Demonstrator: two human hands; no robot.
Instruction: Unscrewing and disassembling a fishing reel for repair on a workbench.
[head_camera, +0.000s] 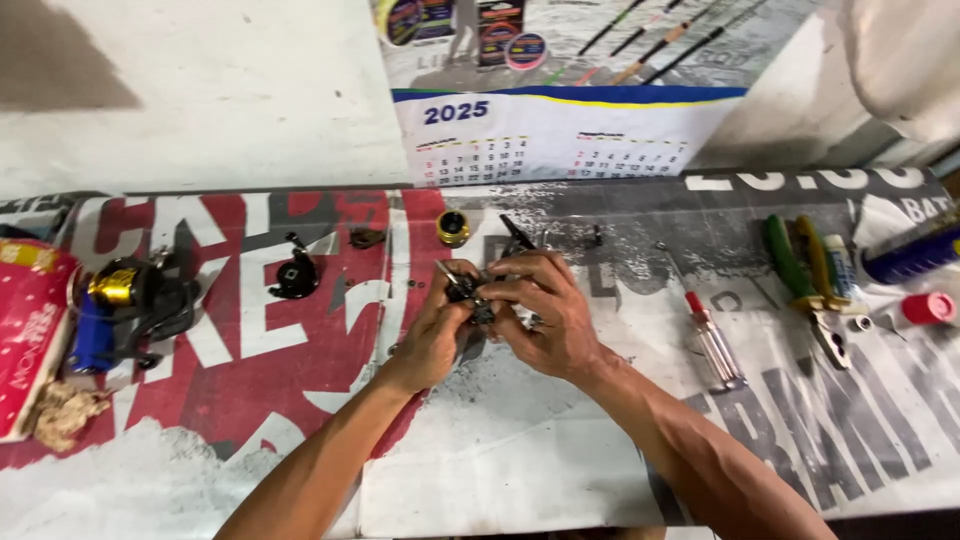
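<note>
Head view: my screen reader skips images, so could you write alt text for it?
Two bare hands, left hand and right hand, together hold a small dark reel part above a printed banner. Pliers, a gold ring and a black reel body lie around.

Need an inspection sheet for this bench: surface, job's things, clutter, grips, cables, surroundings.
Surface: printed red, white and grey banner sheet covering the bench, grimy.
Job's things: small dark metal reel part held between both hands.
Clutter: black round reel cover, gold-coloured spool, black-and-gold reel body, clear-handled red-capped screwdriver, green-handled pliers, pink cap.
Grips: left hand and right hand both pinch the part.
Cables: nothing seen.
Surroundings: wall calendar on a white wall.
</note>
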